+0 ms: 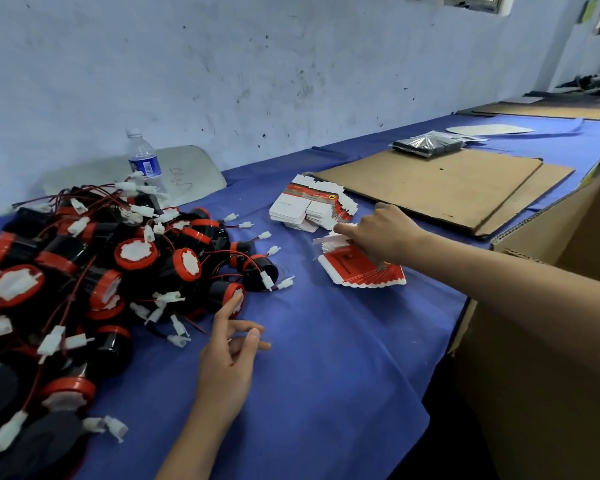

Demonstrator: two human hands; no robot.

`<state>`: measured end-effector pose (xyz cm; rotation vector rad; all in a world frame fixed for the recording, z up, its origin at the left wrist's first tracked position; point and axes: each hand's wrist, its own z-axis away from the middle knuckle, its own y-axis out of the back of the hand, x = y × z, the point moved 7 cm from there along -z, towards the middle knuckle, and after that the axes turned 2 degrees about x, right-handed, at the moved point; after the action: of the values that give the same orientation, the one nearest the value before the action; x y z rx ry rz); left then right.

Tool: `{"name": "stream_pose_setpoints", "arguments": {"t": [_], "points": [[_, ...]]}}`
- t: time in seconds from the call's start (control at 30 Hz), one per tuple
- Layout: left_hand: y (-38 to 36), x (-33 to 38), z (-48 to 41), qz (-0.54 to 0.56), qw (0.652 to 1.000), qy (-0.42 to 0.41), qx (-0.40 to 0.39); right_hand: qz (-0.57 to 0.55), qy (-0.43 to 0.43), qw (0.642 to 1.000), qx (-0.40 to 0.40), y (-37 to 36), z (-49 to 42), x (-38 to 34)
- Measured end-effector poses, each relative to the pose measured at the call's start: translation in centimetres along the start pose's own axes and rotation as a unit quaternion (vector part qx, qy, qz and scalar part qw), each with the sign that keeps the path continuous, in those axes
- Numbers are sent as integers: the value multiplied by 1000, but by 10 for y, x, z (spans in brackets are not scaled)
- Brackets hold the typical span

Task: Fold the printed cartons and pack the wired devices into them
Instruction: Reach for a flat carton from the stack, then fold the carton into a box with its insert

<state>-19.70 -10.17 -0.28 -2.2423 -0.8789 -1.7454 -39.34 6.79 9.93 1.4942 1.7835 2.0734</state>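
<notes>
Dozens of black cylindrical plastic wired devices with red rims, thin leads and white plugs lie heaped at the left of the blue cloth-covered table, cut off by the frame edge. The left hand, fingers loosely apart, touches one red rim with a fingertip. The right hand curls over a fanned stack of flat red-and-white printed cartons, hiding its top; whether those fingers pinch a carton is unclear.

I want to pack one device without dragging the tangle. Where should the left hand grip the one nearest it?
Probably the black barrel behind the red rim of the device, left hand coming from the near, open side. It lies on its side at the edge of the pile, rim facing the hand.
</notes>
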Motion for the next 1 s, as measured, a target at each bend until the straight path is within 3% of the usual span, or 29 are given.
{"name": "stream_pose_setpoints", "arguments": {"t": [0.23,0.33,0.43,0.5,0.57,0.63,0.8,0.9,1.0], "points": [[0,0,-1,-9,1000,4,11,35,40,997,-55,27,-12,-11],[1,-2,-1,-9,1000,4,10,21,18,996,-86,48,-16,-3],[1,-2,-1,-14,1000,4,6,-66,-41,996,-45,82,-20,23],[1,-2,0,-2,1000,8,6,-219,-86,972,5,98,-21,38],[-1,1,0,37,999,13,5,-409,-111,903,68,96,-17,33],[-2,3,1,115,993,26,9,-550,-142,812,133,75,-11,5],[2,1,1,291,947,124,51,-739,-233,610,166,9,5,-114],[14,-7,-2,331,925,166,88,-792,-244,527,188,7,11,-150],[12,-4,-3,341,925,163,37,-835,-215,474,182,16,13,-156]]}}
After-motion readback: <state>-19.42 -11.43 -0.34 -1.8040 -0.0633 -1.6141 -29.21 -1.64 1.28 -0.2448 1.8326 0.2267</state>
